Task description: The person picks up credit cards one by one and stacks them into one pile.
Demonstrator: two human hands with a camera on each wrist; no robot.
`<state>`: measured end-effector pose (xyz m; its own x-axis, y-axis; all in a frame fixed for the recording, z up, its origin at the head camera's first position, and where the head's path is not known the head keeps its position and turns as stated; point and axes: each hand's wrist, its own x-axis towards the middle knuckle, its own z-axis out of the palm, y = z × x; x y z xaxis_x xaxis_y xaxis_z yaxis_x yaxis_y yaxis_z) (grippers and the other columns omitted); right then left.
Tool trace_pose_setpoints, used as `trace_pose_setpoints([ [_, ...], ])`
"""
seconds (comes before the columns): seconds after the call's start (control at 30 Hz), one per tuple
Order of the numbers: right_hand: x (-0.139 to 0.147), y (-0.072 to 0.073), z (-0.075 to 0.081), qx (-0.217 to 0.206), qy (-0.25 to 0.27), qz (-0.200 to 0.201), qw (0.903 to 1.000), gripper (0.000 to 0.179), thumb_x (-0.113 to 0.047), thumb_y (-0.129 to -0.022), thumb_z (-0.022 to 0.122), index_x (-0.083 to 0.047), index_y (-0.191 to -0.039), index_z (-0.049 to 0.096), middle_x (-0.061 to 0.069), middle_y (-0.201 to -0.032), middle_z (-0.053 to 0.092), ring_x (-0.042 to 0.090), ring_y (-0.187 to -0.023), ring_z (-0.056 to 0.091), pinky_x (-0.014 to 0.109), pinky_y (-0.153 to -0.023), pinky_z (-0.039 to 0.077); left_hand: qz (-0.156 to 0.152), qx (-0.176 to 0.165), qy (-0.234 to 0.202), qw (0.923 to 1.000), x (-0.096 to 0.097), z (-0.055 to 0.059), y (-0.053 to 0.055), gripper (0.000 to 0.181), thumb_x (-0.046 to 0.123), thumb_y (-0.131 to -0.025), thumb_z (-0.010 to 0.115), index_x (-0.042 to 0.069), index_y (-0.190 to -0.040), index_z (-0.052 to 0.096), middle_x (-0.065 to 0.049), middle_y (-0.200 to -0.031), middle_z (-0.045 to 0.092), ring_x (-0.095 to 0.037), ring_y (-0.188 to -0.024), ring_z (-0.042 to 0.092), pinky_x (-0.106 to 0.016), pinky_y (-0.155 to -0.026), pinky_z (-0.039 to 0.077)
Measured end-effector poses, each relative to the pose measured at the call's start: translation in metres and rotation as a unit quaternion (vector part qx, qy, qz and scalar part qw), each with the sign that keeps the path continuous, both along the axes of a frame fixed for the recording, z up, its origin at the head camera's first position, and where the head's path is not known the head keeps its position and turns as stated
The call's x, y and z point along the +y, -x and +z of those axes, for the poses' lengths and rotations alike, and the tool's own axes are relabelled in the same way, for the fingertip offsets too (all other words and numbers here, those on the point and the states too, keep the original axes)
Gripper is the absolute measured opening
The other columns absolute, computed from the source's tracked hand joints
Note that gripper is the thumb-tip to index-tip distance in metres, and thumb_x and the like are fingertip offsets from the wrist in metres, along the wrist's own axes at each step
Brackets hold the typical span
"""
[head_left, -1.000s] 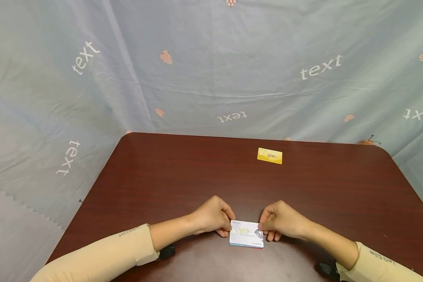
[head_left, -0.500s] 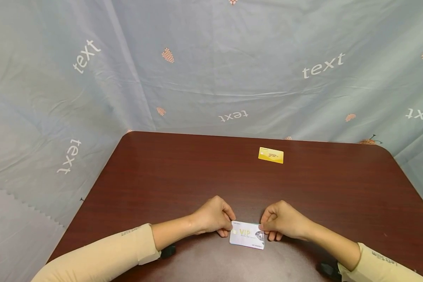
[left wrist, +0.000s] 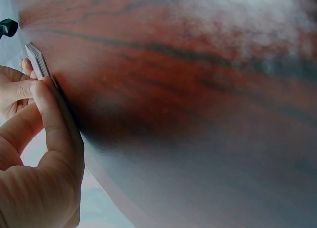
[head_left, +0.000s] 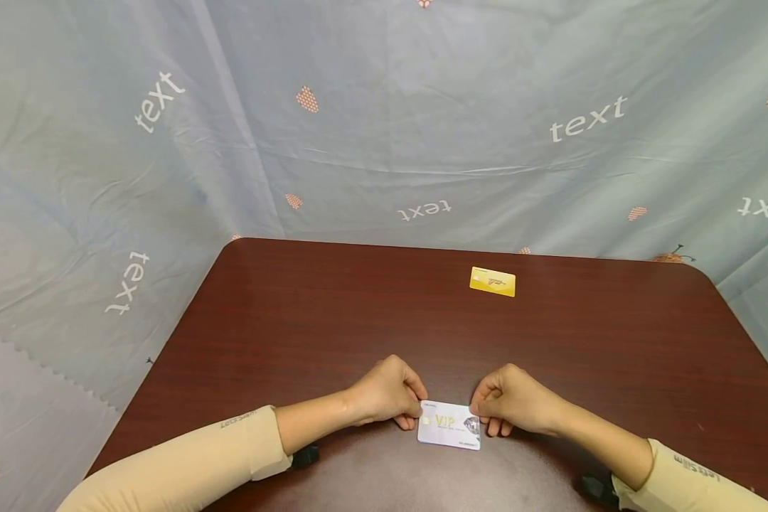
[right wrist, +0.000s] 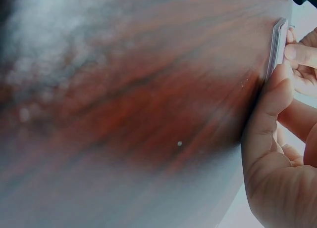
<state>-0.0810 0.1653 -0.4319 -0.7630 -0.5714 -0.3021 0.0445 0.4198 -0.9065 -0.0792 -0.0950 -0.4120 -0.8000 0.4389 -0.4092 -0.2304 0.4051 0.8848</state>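
A small stack of plastic cards lies near the front of the table, a white card marked VIP on top. In both wrist views the layered edges of the stack show it to be several cards thick. My left hand pinches its left edge between thumb and fingers. On the opposite side my right hand grips the right edge near the far corner. From the right wrist view, the right thumb presses against the side of the stack. The lower cards are hidden in the head view.
A yellow card lies by itself toward the back of the dark red-brown table. Behind the table hangs a pale blue-grey curtain printed with words and strawberries. Dark wrist straps sit under both forearms.
The cards have been squared up: the blue and pink edges that stuck out below the white card are now nearly lined up with it. Both hands keep their places.
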Motion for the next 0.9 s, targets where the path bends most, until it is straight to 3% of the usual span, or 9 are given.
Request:
trace_pose_setpoints([
  [0.4, 0.002, 0.000, 0.001, 0.005, -0.003, -0.004, 1.0000, 0.011, 0.001, -0.097, 0.066, 0.000, -0.089, 0.072, 0.007, -0.068, 0.068, 0.015, -0.056, 0.065, 0.023, -0.047, 0.054, -0.008, 0.003, -0.002, 1.0000, -0.001, 0.003, 0.004, 0.017, -0.023, -0.079, 0.067, -0.013, -0.093, 0.071, -0.017, -0.072, 0.072, -0.016, -0.050, 0.065, -0.027, -0.050, 0.059],
  [0.67, 0.012, 0.003, 0.008, 0.040, -0.037, -0.021, 0.9983, 0.006, -0.005, -0.097, 0.066, -0.003, -0.094, 0.072, 0.005, -0.075, 0.068, 0.020, -0.062, 0.064, 0.027, -0.048, 0.053, -0.020, 0.030, -0.007, 0.9993, -0.008, 0.016, 0.019, 0.020, -0.017, -0.085, 0.070, -0.013, -0.104, 0.071, -0.017, -0.074, 0.072, -0.015, -0.053, 0.065, -0.027, -0.053, 0.060],
  [0.9, 0.025, 0.009, 0.018, 0.045, -0.049, -0.056, 0.9962, 0.011, -0.013, -0.099, 0.071, -0.003, -0.100, 0.072, 0.008, -0.082, 0.069, 0.022, -0.068, 0.063, 0.029, -0.053, 0.053, -0.024, 0.071, 0.006, 0.9972, -0.010, 0.030, 0.036, 0.025, -0.011, -0.085, 0.074, -0.009, -0.110, 0.072, -0.007, -0.072, 0.070, -0.021, -0.059, 0.066, -0.028, -0.055, 0.056],
])
